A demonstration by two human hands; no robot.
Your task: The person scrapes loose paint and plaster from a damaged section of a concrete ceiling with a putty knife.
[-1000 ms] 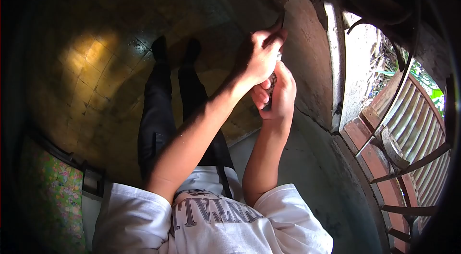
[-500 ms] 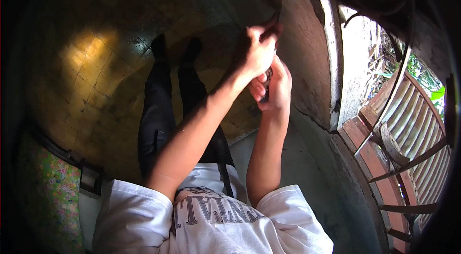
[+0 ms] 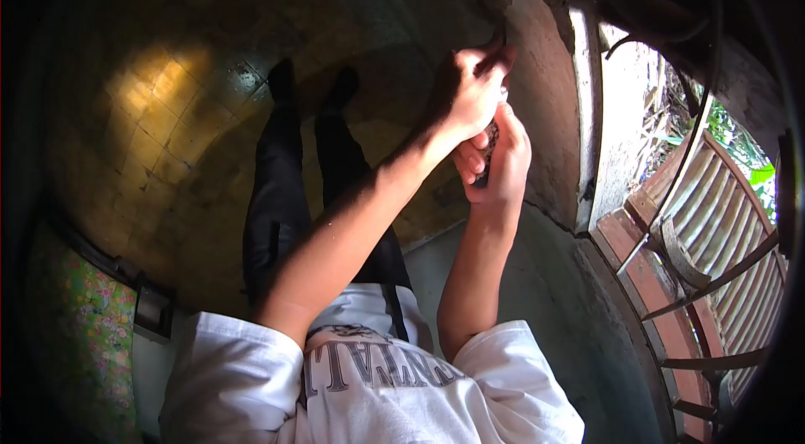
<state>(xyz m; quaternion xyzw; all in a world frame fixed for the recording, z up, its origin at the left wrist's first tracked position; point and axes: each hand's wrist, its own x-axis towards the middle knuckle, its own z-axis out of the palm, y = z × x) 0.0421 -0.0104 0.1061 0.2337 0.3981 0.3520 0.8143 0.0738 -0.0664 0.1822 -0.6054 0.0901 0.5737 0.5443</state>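
Both my hands meet in front of me at the upper middle of the head view, close to the wall. My right hand [image 3: 506,160] is closed around a dark, speckled, elongated object [image 3: 490,149], whose kind I cannot make out. Directly above it and touching it, my left hand [image 3: 478,98] is closed, its fingers curled at the upper end of the grip. A small bright spot shows between the two hands. Whatever lies inside the left fingers is hidden in shadow.
A cracked, worn wall [image 3: 549,100] stands just right of my hands. Beyond it, a slatted wooden bench [image 3: 713,209] stands by a bright opening. Yellowish floor tiles [image 3: 168,100] lie left of my legs. A flowered cloth [image 3: 96,318] is at the lower left.
Both hands have shifted slightly right and a little down in the view, staying together. The grip on the dark speckled object looks the same.
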